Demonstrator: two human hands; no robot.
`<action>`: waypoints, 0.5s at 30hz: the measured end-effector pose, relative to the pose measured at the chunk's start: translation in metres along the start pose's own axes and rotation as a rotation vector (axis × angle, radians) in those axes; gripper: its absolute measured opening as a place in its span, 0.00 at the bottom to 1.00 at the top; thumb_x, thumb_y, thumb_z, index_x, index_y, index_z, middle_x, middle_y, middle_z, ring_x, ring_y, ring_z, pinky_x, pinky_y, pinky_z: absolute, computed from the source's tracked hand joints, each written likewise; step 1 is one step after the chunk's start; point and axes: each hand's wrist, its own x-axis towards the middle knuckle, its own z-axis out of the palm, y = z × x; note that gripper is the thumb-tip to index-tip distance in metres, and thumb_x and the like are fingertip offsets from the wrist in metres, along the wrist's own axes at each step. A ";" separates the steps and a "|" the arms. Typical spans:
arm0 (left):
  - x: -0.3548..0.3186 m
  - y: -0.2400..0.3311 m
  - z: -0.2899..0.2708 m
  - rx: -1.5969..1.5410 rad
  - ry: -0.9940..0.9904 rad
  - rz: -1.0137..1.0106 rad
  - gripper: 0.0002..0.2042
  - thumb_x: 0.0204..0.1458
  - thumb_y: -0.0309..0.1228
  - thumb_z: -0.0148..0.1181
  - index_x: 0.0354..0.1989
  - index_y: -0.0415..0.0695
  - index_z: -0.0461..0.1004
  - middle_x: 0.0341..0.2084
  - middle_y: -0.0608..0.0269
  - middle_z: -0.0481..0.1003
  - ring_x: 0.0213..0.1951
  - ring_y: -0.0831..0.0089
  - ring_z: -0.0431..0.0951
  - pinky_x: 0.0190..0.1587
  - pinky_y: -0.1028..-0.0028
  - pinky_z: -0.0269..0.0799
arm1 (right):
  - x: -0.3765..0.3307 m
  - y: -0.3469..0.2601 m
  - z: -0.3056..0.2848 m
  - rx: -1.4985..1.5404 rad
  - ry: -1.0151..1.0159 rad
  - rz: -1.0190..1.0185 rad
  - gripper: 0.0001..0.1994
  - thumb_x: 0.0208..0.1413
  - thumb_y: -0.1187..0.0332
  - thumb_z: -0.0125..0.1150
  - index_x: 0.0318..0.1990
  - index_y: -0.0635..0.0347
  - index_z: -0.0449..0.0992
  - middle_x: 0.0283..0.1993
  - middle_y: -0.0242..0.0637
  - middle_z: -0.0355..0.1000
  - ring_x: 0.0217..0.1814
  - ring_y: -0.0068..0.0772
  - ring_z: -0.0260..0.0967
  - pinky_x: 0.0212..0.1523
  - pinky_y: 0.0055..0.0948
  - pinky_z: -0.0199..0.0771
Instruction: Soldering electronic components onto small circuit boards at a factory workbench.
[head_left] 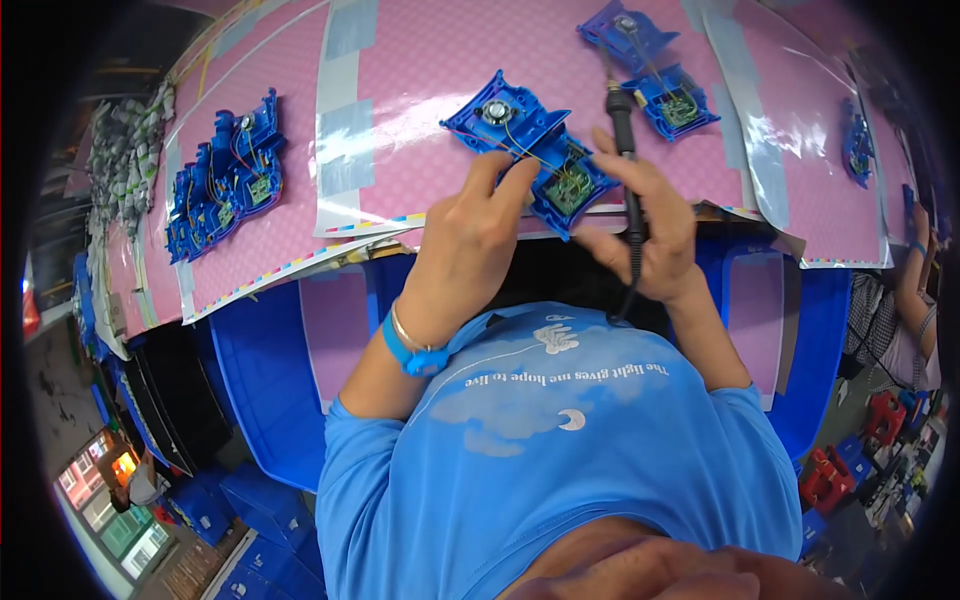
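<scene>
While the left hand (pixel 468 235) pinches the blue housing (pixel 535 150), the right hand (pixel 650 225) beside it grips a soldering iron (pixel 622 120)

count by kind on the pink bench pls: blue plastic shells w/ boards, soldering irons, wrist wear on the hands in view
Blue plastic shells with green boards: 4 – one under the left hand at centre, one top right, a cluster at left (pieces too tangled to split), one at the right edge.
Soldering iron, in the right hand: 1
Blue wristband: 1
Thin bracelet: 1
Total: 7
</scene>
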 end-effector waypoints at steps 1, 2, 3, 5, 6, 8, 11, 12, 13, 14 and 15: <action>-0.006 0.003 -0.005 0.008 -0.003 -0.010 0.18 0.49 0.15 0.62 0.49 0.42 0.78 0.39 0.57 0.78 0.29 0.63 0.81 0.26 0.68 0.75 | -0.001 -0.004 0.009 0.054 -0.066 0.021 0.35 0.48 0.66 0.78 0.62 0.65 0.68 0.67 0.60 0.68 0.67 0.53 0.70 0.66 0.41 0.69; -0.011 0.007 -0.012 -0.145 0.030 -0.188 0.17 0.49 0.15 0.64 0.49 0.42 0.78 0.35 0.61 0.78 0.26 0.73 0.76 0.23 0.73 0.68 | 0.001 -0.005 0.017 0.065 -0.071 0.020 0.35 0.48 0.66 0.78 0.62 0.65 0.68 0.67 0.60 0.68 0.67 0.53 0.70 0.66 0.41 0.69; -0.016 0.009 -0.017 -0.299 0.064 -0.364 0.17 0.49 0.16 0.65 0.48 0.42 0.79 0.31 0.65 0.77 0.23 0.83 0.72 0.21 0.77 0.62 | 0.003 -0.005 0.024 0.048 -0.073 -0.021 0.38 0.45 0.65 0.80 0.63 0.65 0.67 0.68 0.61 0.66 0.68 0.55 0.69 0.66 0.42 0.69; -0.028 0.002 -0.023 -0.381 0.098 -0.545 0.16 0.50 0.19 0.67 0.49 0.38 0.80 0.27 0.73 0.73 0.23 0.92 0.61 0.22 0.83 0.51 | 0.004 -0.005 0.031 0.038 -0.082 -0.068 0.41 0.43 0.63 0.82 0.64 0.64 0.66 0.70 0.63 0.64 0.69 0.57 0.68 0.66 0.43 0.68; -0.030 -0.005 -0.023 -0.699 0.170 -0.693 0.16 0.53 0.20 0.65 0.51 0.36 0.79 0.27 0.74 0.72 0.23 0.91 0.61 0.23 0.83 0.52 | 0.004 -0.004 0.033 0.047 -0.082 -0.061 0.41 0.42 0.62 0.83 0.63 0.64 0.66 0.70 0.63 0.63 0.69 0.59 0.67 0.67 0.44 0.68; -0.035 -0.017 -0.028 -1.341 0.279 -0.886 0.17 0.57 0.20 0.62 0.55 0.32 0.77 0.32 0.72 0.72 0.23 0.86 0.65 0.24 0.83 0.58 | 0.007 -0.003 0.034 0.058 -0.092 -0.059 0.42 0.41 0.61 0.83 0.63 0.63 0.66 0.70 0.64 0.63 0.69 0.61 0.66 0.67 0.45 0.68; -0.029 -0.020 -0.027 -1.532 0.383 -0.861 0.16 0.61 0.21 0.58 0.58 0.32 0.76 0.34 0.69 0.72 0.25 0.84 0.66 0.26 0.82 0.62 | 0.013 -0.007 0.030 0.008 -0.066 -0.192 0.36 0.47 0.61 0.80 0.61 0.66 0.68 0.65 0.63 0.68 0.67 0.62 0.69 0.65 0.48 0.69; -0.029 -0.024 -0.026 -1.539 0.393 -0.859 0.16 0.61 0.21 0.58 0.58 0.32 0.76 0.34 0.69 0.72 0.25 0.84 0.66 0.26 0.82 0.62 | 0.013 -0.006 0.027 0.013 -0.028 -0.232 0.30 0.52 0.63 0.75 0.59 0.67 0.70 0.61 0.61 0.71 0.64 0.60 0.71 0.63 0.48 0.71; -0.029 -0.028 -0.024 -1.415 0.362 -0.706 0.17 0.61 0.21 0.59 0.59 0.34 0.76 0.35 0.68 0.72 0.26 0.84 0.67 0.26 0.82 0.64 | 0.012 -0.006 0.025 0.019 0.010 -0.269 0.24 0.58 0.64 0.71 0.57 0.68 0.71 0.57 0.60 0.74 0.61 0.58 0.73 0.61 0.48 0.72; -0.030 -0.031 -0.022 -1.286 0.332 -0.556 0.18 0.61 0.21 0.59 0.60 0.36 0.76 0.36 0.67 0.73 0.27 0.83 0.68 0.27 0.82 0.66 | 0.010 -0.011 0.023 0.032 0.074 -0.222 0.16 0.64 0.67 0.61 0.52 0.70 0.74 0.49 0.56 0.77 0.52 0.50 0.76 0.55 0.43 0.74; -0.028 -0.031 -0.022 -1.290 0.342 -0.559 0.18 0.61 0.21 0.59 0.60 0.36 0.76 0.36 0.67 0.73 0.27 0.83 0.68 0.27 0.82 0.66 | 0.009 -0.010 0.020 0.061 0.106 -0.220 0.12 0.63 0.72 0.57 0.51 0.71 0.75 0.41 0.52 0.78 0.43 0.42 0.75 0.48 0.38 0.75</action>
